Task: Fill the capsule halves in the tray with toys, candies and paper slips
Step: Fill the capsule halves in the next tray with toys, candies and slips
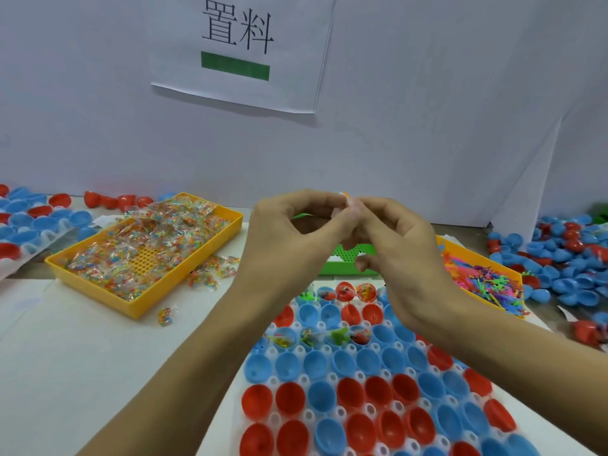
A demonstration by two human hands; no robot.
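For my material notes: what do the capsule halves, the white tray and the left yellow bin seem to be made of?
Capsule halves: thin, glossy plastic, judging by the highlights inside the cups.
White tray: seemingly thin moulded plastic, translucent, with formed bumps.
Yellow bin: rigid plastic, with a smoother satin look and a perforated floor.

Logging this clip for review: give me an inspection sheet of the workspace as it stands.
Surface: pale table.
Job's things: capsule tray, few far halves filled; candy tray; toy tray; green tray.
Clutter: spilled candy packets; loose capsule halves at right, more at left.
Grippers: left hand and right hand pinch a small pale item.
Cables: nothing seen.
Surroundings: white wall, printed sign.
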